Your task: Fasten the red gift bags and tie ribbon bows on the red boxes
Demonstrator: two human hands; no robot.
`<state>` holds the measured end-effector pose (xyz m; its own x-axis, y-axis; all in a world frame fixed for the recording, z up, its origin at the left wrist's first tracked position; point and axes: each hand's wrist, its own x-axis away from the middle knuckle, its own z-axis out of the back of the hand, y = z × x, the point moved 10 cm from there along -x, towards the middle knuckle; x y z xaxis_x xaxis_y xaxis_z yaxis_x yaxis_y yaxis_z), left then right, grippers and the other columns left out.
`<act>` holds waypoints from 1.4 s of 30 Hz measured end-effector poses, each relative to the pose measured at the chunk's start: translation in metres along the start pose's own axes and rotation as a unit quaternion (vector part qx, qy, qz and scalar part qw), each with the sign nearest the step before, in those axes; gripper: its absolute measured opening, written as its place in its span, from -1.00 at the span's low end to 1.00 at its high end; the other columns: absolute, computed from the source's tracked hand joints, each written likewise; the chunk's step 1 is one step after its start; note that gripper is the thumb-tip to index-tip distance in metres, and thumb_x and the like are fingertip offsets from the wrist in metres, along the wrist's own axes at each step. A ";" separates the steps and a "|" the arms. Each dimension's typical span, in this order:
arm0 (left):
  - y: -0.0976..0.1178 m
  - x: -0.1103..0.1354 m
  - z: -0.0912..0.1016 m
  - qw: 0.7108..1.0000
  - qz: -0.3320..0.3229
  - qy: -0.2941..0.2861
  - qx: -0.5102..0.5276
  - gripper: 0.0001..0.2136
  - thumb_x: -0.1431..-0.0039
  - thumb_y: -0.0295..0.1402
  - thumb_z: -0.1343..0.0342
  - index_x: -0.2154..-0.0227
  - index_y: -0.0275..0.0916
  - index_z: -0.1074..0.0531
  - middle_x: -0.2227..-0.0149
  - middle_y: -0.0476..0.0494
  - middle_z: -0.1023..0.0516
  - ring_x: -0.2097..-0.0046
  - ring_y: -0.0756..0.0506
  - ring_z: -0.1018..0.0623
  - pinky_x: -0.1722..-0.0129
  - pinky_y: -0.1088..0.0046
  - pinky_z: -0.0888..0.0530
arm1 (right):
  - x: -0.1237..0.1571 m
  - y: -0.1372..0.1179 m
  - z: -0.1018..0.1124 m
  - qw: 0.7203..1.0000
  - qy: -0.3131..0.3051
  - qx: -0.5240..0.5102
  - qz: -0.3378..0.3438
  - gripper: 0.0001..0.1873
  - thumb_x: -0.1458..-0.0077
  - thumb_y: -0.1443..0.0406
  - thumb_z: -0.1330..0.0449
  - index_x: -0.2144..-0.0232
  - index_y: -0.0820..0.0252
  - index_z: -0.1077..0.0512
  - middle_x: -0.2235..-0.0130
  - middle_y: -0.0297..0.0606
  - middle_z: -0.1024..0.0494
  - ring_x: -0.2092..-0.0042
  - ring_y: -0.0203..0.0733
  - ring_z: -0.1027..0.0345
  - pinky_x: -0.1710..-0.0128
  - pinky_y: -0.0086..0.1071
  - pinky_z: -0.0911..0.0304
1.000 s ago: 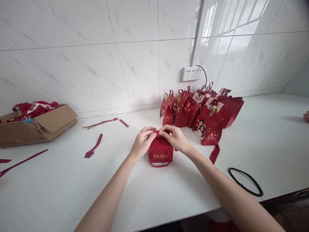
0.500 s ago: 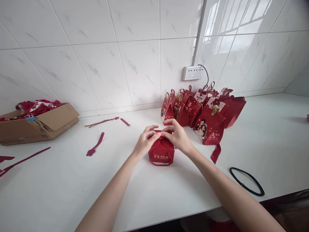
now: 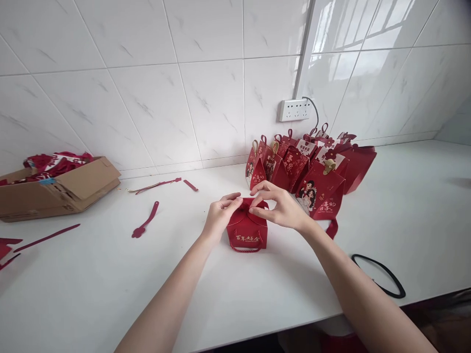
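Observation:
A small red gift box [image 3: 246, 235] with gold lettering and a twisted cord handle [image 3: 246, 251] stands upright on the white table. Curved flaps [image 3: 243, 215] meet at its top, with a small dark gap between them. My left hand [image 3: 220, 215] grips the box's upper left edge, thumb and fingers close together. Over the top right of the box is my right hand [image 3: 277, 206], its fingers bent and apart, with the lowest fingertip at the flap. Whether it pinches any part of the flap is hard to see.
Several red gift boxes with ribbon loops [image 3: 320, 191] crowd the back right, below a white power strip [image 3: 294, 111]. A cardboard box [image 3: 84, 184] of red pieces stands left. Red strips [image 3: 147, 220] lie on the table [image 3: 110, 294]. A black loop [image 3: 384, 267] lies front right.
My hands have drawn apart from their shared pinch at the box's top. My right hand has shifted right and its fingers have spread. A gap now shows between the flaps.

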<state>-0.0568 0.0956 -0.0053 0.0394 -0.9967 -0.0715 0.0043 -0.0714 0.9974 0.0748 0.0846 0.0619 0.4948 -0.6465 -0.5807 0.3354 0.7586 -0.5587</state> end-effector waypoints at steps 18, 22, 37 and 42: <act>-0.003 -0.001 -0.005 1.000 0.001 -0.023 0.003 -0.71 0.01 -0.10 -0.15 0.58 -0.23 -0.54 -0.14 -0.11 -0.34 -0.05 -0.24 -0.41 0.02 0.32 -0.35 | 0.000 0.000 0.001 0.994 0.037 0.102 0.006 -0.89 0.01 0.32 -0.27 0.50 0.20 -0.40 0.33 -0.23 -0.39 0.30 -0.21 -0.34 0.29 -0.31 -0.31; -0.003 0.000 -0.005 1.000 0.007 -0.019 0.009 -0.72 0.01 -0.11 -0.15 0.58 -0.23 -0.53 -0.14 -0.10 -0.34 -0.04 -0.23 -0.41 0.00 0.31 -0.34 | 0.001 -0.006 -0.001 0.991 0.037 0.121 0.037 -0.97 -0.04 0.36 -0.22 0.44 0.17 -0.45 0.26 -0.21 -0.38 0.24 -0.19 -0.36 0.23 -0.28 -0.31; 0.005 0.001 -0.006 0.998 -0.045 -0.010 -0.043 -0.66 -0.04 -0.09 -0.11 0.64 -0.25 -0.48 -0.12 -0.15 -0.37 -0.11 -0.24 -0.36 0.07 0.36 -0.37 | 0.005 -0.017 -0.002 0.979 0.050 0.170 0.103 -0.85 -0.13 0.39 -0.11 0.43 0.21 -0.48 0.28 -0.18 -0.39 0.19 -0.15 -0.31 0.07 -0.15 -0.20; 0.005 0.002 -0.005 0.997 -0.054 0.000 -0.054 -0.65 -0.08 -0.11 -0.08 0.63 -0.26 -0.47 -0.10 -0.17 -0.39 -0.10 -0.21 -0.38 0.05 0.38 -0.35 | 0.002 -0.007 -0.003 0.993 0.018 0.109 0.040 -0.86 -0.10 0.40 -0.08 0.46 0.22 -0.42 0.28 -0.17 -0.37 0.18 -0.15 -0.33 0.13 -0.21 -0.27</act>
<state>-0.0522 0.0936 -0.0005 0.0325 -0.9833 -0.1790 0.1156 -0.1742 0.9779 0.0704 0.0775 0.0629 0.4989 -0.5836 -0.6408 0.4644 0.8042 -0.3708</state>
